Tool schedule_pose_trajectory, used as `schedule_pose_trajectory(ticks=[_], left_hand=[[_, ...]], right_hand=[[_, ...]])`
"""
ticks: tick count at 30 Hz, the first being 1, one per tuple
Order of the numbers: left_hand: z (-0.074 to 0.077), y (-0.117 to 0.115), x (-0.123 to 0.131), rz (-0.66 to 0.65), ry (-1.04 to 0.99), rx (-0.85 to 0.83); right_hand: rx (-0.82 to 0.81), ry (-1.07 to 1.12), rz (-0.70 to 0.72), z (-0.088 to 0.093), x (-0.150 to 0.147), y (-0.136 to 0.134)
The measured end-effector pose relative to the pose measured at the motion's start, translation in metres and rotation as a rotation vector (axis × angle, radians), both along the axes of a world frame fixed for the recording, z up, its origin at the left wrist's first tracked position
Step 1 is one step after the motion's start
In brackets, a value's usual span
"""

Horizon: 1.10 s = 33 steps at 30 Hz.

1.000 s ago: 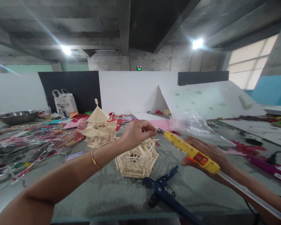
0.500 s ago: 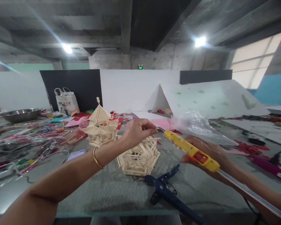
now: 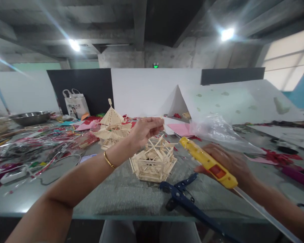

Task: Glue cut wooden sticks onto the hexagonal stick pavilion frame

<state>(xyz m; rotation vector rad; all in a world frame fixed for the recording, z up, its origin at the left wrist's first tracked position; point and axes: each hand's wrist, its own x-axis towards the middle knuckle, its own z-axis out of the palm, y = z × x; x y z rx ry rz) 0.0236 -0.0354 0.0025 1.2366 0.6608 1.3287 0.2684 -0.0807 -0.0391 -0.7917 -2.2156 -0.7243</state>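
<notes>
My left hand (image 3: 149,130) pinches a small pale wooden stick (image 3: 163,126) at its fingertips, above a low, many-sided wooden stick frame (image 3: 152,167). In my right hand (image 3: 223,160) is a yellow hot glue gun (image 3: 207,162), a long clear glue stick (image 3: 263,211) trailing from its back end. Its metal tip points up and left, apart from the small stick. Behind my left forearm stands a pagoda model (image 3: 111,123) of the same sticks, its lower part partly hidden. Dark blue cutting pliers (image 3: 181,199) lie with spread jaws below the stick frame.
Plastic-wrapped craft materials (image 3: 55,146) cover the table's left side, with a metal bowl (image 3: 31,117) and a white bag (image 3: 76,105) behind. Pink paper (image 3: 181,129) and a clear plastic bag (image 3: 215,130) lie beyond my hands. A purple tool (image 3: 297,175) rests at the right.
My left hand has drawn away from the glue gun's tip, leftward and up, with the small stick in its fingers. The view has shifted slightly. My right hand still holds the glue gun.
</notes>
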Motion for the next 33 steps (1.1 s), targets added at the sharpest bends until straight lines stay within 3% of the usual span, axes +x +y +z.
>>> schedule_pose_trajectory(ticks=[3, 6, 20, 33], left_hand=[[0.001, 0.001, -0.001, -0.023, -0.095, -0.069], [-0.001, 0.000, 0.001, -0.050, -0.118, -0.108], [-0.015, 0.000, 0.011, -0.101, -0.204, -0.150], [-0.015, -0.004, 0.014, -0.110, -0.256, -0.190]], right_hand=[[-0.006, -0.044, 0.140, -0.005, -0.004, 0.002], [-0.007, -0.050, 0.162, -0.006, -0.006, 0.005], [-0.013, -0.033, 0.141, -0.008, -0.007, 0.008], [-0.054, -0.032, 0.117, -0.014, -0.003, 0.010]])
